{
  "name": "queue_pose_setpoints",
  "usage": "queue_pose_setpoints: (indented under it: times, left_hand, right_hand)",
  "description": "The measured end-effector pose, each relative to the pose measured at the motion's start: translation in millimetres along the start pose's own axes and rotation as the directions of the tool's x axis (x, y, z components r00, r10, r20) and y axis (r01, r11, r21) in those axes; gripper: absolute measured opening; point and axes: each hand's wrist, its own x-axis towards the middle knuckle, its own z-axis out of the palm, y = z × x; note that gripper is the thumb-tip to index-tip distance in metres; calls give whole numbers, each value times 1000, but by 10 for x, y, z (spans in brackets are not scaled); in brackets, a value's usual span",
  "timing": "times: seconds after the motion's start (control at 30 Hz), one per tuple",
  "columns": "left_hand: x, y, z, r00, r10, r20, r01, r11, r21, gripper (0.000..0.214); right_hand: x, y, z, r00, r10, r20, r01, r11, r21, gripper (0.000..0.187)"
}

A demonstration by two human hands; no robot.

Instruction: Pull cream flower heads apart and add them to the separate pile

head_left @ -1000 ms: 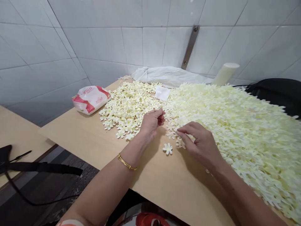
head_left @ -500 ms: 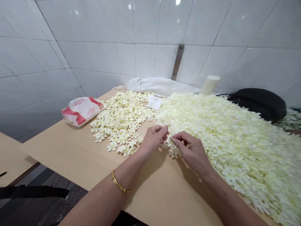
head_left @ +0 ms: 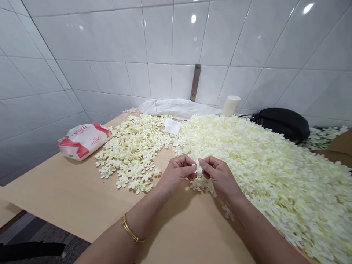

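Between my fingertips is a small white artificial flower [head_left: 198, 168], held over the front edge of the blossoms. My left hand [head_left: 180, 172], with a gold bangle on the wrist, pinches it from the left. From the other side my right hand [head_left: 217, 174] grips it between thumb and forefinger. A large heap of pale yellow-white flowers [head_left: 264, 165] spreads to the right of my hands. On the left lies a smaller, flatter pile of similar flowers [head_left: 132, 146]. A single flower [head_left: 227, 212] lies partly under my right forearm.
A red and white tissue pack [head_left: 84, 141] lies at the left on the wooden table [head_left: 66, 190]. A white paper piece [head_left: 172, 127] rests between the piles. Behind stand white sheeting [head_left: 176, 108], a cream cylinder [head_left: 231, 106] and a black object [head_left: 282, 124], against a tiled wall.
My hands have come together, and a flower now shows between both sets of fingertips. The camera view has tilted up and turned slightly right.
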Motion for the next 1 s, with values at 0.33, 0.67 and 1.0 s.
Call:
queue_pose_setpoints:
  times: [0.33,0.67,1.0]
  left_hand:
    - [-38,20,46,973,145,-178,-112,976,186,13]
    - [-34,2,64,996,-47,-78,35,988,-150,29]
    - [-10,5,-2,987,83,-139,-82,997,10,22]
  right_hand:
    - [-101,-69,47,964,-263,39,261,912,-316,10]
    - [-114,29,64,575,-811,106,630,357,-689,18]
    - [-63,-7,12,694,-703,156,662,538,-522,16]
